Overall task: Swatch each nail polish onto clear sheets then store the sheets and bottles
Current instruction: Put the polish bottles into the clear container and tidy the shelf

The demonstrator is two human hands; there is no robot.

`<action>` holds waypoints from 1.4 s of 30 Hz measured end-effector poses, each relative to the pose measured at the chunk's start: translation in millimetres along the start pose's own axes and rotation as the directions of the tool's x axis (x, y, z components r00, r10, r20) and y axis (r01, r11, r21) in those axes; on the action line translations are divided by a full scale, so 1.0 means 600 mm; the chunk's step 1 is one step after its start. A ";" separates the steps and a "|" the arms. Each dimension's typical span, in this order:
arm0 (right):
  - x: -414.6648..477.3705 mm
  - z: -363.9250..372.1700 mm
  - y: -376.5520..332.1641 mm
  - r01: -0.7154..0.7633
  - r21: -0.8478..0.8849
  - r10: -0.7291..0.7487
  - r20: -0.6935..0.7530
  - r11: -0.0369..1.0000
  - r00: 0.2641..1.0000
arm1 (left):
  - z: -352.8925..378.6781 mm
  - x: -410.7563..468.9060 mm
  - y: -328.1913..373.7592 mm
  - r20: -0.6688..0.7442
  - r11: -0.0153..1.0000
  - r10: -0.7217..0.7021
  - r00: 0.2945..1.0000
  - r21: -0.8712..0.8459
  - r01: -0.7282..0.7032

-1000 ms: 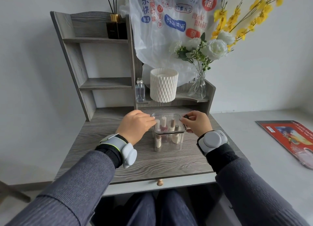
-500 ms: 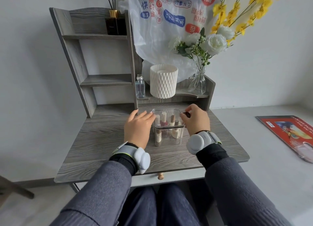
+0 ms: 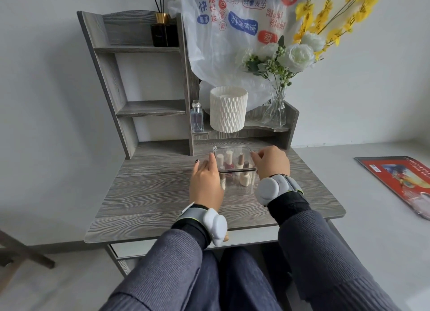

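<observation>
Hands are flanking the clear box (image 3: 233,148) of polish bottles (image 3: 229,162) on the surface.
Left hand (image 3: 206,185) is resting open against it; right hand (image 3: 272,163) is curling at its rim, grip unclear.

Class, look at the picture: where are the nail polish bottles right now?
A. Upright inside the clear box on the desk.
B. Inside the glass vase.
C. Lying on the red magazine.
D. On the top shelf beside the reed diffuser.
A: the nail polish bottles stand inside the clear box on the desk, between the left hand and the right hand.
</observation>
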State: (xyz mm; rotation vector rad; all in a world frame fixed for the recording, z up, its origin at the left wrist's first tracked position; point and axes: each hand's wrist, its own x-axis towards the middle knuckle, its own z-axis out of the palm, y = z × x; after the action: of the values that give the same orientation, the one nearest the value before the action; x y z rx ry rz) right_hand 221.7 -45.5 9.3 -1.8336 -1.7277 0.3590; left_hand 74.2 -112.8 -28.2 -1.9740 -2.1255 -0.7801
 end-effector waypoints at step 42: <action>0.018 0.082 -0.103 -0.138 0.493 0.011 0.252 0.859 0.968 | -0.116 0.039 -0.063 0.243 0.533 -0.508 0.826 -0.665 0.523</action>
State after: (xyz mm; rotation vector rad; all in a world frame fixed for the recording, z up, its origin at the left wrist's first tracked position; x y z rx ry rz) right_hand 144.6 -24.4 8.4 -1.5087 -1.5182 1.0079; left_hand 18.1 -124.2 31.4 -1.5190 -2.7390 -1.9641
